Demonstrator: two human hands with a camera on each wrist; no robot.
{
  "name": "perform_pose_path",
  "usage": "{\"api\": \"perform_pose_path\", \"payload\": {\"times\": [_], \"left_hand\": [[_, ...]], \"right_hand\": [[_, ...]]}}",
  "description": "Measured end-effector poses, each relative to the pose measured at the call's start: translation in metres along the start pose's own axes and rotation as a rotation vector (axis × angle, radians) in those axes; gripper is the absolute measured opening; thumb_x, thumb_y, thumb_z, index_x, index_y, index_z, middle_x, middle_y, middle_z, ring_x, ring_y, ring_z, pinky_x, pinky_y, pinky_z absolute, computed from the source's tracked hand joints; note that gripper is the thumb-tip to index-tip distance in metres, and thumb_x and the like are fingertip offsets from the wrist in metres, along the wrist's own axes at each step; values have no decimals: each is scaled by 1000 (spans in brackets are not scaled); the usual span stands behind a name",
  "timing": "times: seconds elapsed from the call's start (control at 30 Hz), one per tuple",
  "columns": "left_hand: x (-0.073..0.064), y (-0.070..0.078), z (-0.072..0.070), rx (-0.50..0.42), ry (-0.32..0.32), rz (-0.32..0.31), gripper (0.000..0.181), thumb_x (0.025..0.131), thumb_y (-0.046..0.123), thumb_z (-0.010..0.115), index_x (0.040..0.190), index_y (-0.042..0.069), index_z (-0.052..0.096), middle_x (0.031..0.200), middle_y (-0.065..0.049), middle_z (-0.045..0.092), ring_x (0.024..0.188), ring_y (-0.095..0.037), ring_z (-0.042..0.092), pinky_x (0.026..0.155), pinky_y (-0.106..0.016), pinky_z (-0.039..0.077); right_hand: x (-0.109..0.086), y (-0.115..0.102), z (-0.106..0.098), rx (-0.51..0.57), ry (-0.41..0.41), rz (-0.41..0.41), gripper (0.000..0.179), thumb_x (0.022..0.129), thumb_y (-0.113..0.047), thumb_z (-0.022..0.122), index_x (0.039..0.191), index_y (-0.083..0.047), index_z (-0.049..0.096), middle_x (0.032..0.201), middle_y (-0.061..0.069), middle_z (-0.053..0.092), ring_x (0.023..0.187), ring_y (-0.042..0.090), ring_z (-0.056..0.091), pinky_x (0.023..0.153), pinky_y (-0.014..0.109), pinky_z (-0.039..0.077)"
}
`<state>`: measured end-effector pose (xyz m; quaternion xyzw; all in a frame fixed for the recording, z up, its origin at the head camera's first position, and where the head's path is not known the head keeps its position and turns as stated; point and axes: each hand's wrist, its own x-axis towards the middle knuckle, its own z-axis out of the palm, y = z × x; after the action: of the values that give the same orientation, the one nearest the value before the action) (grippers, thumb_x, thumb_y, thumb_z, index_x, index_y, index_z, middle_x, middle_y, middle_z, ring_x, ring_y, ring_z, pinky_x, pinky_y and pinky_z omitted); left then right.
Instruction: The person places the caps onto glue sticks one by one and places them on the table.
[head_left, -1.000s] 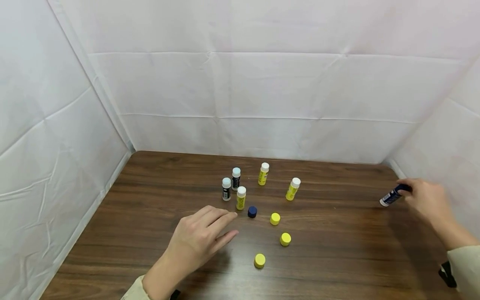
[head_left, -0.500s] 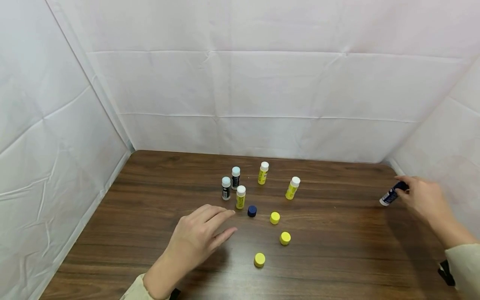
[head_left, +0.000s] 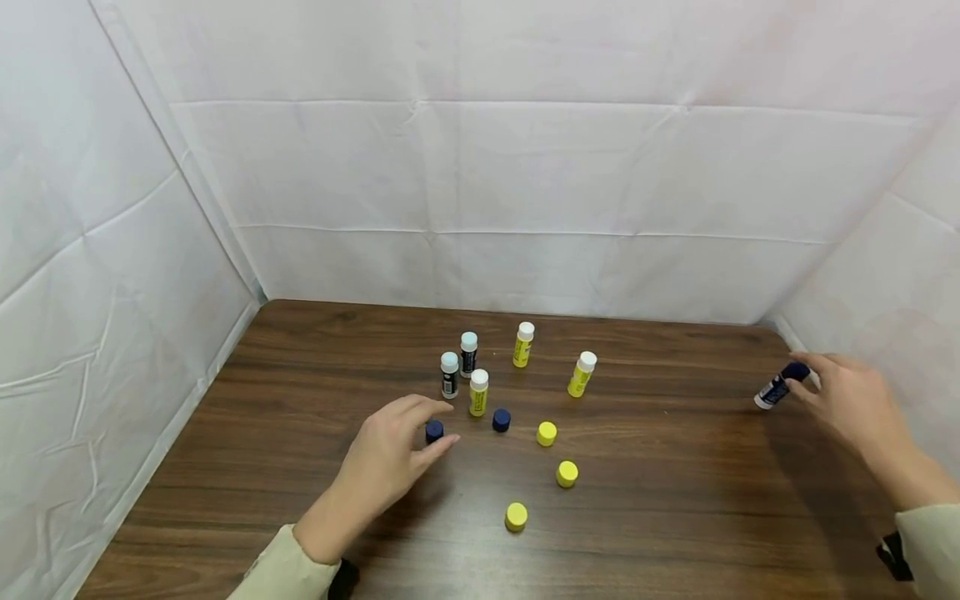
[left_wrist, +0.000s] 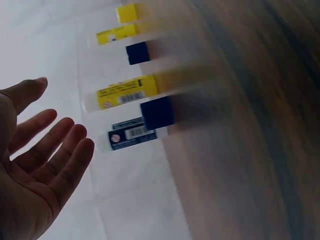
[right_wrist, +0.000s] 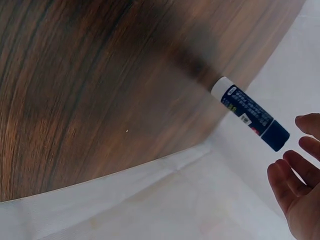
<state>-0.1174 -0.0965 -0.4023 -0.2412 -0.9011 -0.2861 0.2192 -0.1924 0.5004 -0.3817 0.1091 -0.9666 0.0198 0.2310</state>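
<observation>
In the head view, my left hand (head_left: 384, 454) is spread around a small dark blue cap (head_left: 434, 431) on the table. The left wrist view shows its fingers relaxed and apart from the nearer blue cap (left_wrist: 158, 112). At the far right stands a capped navy glue stick (right_wrist: 250, 112), its white end down on the wood. My right hand (head_left: 858, 408) is at its cap end; in the right wrist view the loosely bent fingers (right_wrist: 280, 185) show a gap from the cap. Three yellow glue sticks (head_left: 478, 396) and two navy glue sticks (head_left: 449, 377) with pale tops stand mid-table.
Another blue cap (head_left: 501, 420) lies right of the left hand. Three yellow caps (head_left: 567, 474) are scattered toward the front. White cloth walls (head_left: 525, 167) enclose the brown wooden table (head_left: 675, 500) at the back and sides.
My left hand has drawn back slightly to the left, uncovering a second blue cap. My right hand has moved slightly off the navy glue stick, which stays in place.
</observation>
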Motion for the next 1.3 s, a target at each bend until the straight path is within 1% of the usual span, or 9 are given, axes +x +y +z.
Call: {"api": "perform_pose_path", "payload": {"times": [0.27,0.43,0.53,0.63,0.73,0.83,0.93,1.17,1.3], "left_hand": [[13,-17,12,-162,-97,-355,31,88,25,81,116,13,73,106,-3,73,89,-20,72,76,-35,61],[26,-27,22,-264,-142,-511,41,91,28,78,127,10,67,116,-6,71,99,-22,71,84,-38,60],[33,-33,28,-306,-153,-576,49,92,30,77,134,10,62,124,-7,69,109,-24,69,89,-42,58],[41,-39,34,-324,-162,-616,54,93,31,77,139,10,57,131,-7,65,115,-26,66,92,-46,57],[47,-45,40,-352,-166,-644,53,92,29,77,138,10,57,133,-7,64,117,-26,65,94,-47,55],[52,-51,44,-397,-159,-669,50,92,25,78,135,11,60,133,-7,64,118,-27,64,95,-46,55],[55,-54,47,-441,-150,-690,46,90,21,79,132,11,62,132,-8,64,118,-27,64,95,-45,55],[58,-54,51,-469,-130,-692,40,88,18,81,125,12,66,128,-8,67,116,-27,65,95,-45,55],[61,-52,52,-479,-135,-685,40,88,16,81,124,11,66,126,-8,67,115,-27,66,96,-46,54]], "right_hand": [[-5,-32,-12,39,130,-61,39,79,-12,80,115,-1,70,108,30,69,96,53,62,78,65,46],[-9,-69,-18,116,176,-113,38,83,-17,79,117,-4,70,111,26,70,102,50,61,84,63,47],[-13,-91,-19,159,197,-170,38,88,-24,78,119,-4,71,115,21,71,101,44,63,81,56,49],[-17,-112,-19,196,208,-207,48,99,-46,63,120,-4,72,116,17,71,101,37,64,78,46,49],[-21,-134,-19,223,221,-231,65,101,-61,46,118,-5,73,115,14,71,102,33,64,79,35,46],[-25,-156,-20,268,228,-266,67,102,-62,42,117,-5,73,115,12,71,105,31,64,93,18,42],[-29,-178,-20,314,227,-298,62,102,-60,45,117,-7,74,115,9,71,105,29,64,103,4,30],[-40,-217,-26,381,155,-323,57,103,-58,46,120,-11,73,122,6,70,113,24,62,108,6,29],[-43,-236,-30,435,168,-359,50,103,-53,50,122,-13,73,124,3,69,115,25,62,110,9,31]]}}
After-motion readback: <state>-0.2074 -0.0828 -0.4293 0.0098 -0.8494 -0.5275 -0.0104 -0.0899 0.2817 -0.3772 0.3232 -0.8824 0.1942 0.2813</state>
